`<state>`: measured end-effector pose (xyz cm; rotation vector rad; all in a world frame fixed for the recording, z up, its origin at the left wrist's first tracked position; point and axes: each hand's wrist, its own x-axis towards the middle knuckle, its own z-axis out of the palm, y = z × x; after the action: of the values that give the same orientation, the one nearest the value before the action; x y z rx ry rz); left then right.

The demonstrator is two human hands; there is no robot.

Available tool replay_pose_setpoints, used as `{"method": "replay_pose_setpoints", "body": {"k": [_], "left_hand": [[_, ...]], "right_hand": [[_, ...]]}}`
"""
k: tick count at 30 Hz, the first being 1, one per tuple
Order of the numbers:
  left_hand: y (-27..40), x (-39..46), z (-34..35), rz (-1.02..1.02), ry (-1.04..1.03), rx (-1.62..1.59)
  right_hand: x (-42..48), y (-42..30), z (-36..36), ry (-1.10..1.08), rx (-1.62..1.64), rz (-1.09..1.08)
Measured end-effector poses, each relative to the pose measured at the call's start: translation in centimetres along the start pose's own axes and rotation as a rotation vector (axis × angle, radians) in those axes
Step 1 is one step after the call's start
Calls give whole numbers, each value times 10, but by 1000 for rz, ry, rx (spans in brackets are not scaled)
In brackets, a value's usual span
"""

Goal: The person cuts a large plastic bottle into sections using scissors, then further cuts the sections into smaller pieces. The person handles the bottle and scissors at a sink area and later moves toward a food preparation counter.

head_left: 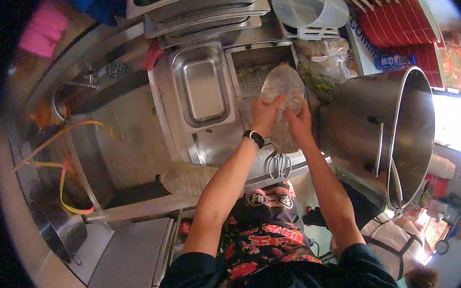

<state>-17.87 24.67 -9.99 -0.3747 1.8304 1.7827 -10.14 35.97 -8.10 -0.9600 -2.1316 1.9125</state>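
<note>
Between my two hands is a long translucent plastic piece point(280, 79), perhaps a cut bottle or a bag; its exact kind is unclear. My left hand point(266, 114), below a dark wristband, grips its left side with the thumb over the top. Its right side is held by my right hand point(300, 124). Scissors point(280, 166) lie just below it, handles towards me and blades hidden. Underneath, a perforated steel tray point(247, 75) carries green scraps. A steel pan point(203, 87) stands to the left. Near my left forearm, a ribbed plastic bottle point(186, 180) lies on its side.
A tall steel stockpot point(359, 134) rises close on the right. At left is a sink point(133, 143) with a yellow-orange hose point(61, 185). Stacked steel pans point(207, 3) and a translucent tub point(309, 6) line the back. Another person point(392, 241) is at lower right.
</note>
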Motion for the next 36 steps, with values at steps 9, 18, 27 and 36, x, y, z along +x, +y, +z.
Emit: {"method": "replay_pose_setpoints", "body": {"k": [9,18,27,36], "left_hand": [[4,13,4,-242,-241,-188],[-17,23,12,-345,-400,-720],[11,12,0,-360,-586,-806],[1,15,3,-250,-545,-775]], "right_hand": [[10,26,-8,39,122,76],[4,-21,-7,-89,23,-44],[-3,-45,-2,-227,-172,-141],[2,-32,-2,-206,-165,-46]]}}
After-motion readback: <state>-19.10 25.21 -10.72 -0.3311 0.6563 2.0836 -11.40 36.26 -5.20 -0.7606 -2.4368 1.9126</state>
